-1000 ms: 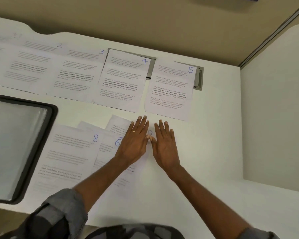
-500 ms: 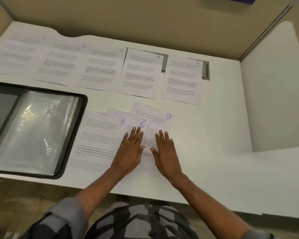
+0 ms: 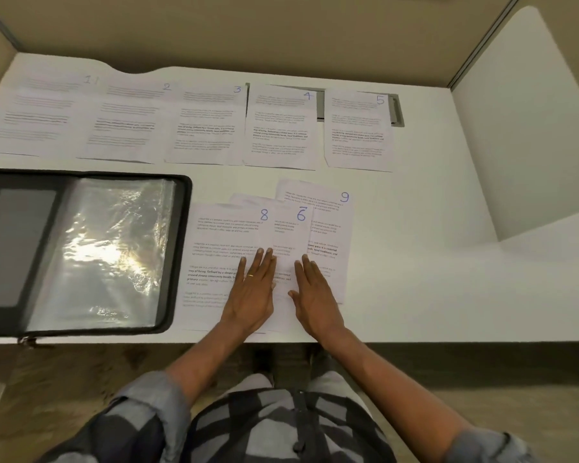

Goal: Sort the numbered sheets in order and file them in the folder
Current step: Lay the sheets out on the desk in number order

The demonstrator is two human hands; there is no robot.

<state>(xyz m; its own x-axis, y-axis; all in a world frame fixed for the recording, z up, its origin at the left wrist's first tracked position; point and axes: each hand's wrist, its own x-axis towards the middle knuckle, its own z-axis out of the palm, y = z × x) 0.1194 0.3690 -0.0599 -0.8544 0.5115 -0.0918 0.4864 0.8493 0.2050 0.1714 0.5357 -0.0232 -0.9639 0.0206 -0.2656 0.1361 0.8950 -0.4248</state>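
Both hands have slid back down the loose sheets, baring the 9. The left hand (image 3: 253,292) lies flat on sheet 8 (image 3: 221,235). The right hand (image 3: 315,295) lies flat where sheet 6 (image 3: 293,235) overlaps and half hides sheet 9 (image 3: 330,212). Neither grips anything. The black folder (image 3: 181,228), with its glossy, crinkled sleeve, is cut off at left.

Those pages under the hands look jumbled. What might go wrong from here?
First, sheet 8 overlaps sheet 6, which overlaps sheet 9. With the left hand and right hand flat across them, sliding one out may drag its neighbours askew.
Second, another sheet peeks out behind them, its number hidden, so it might get missed.
Third, the pile's near edge lies close to the front edge of the table; a pull toward the person could tip pages off.
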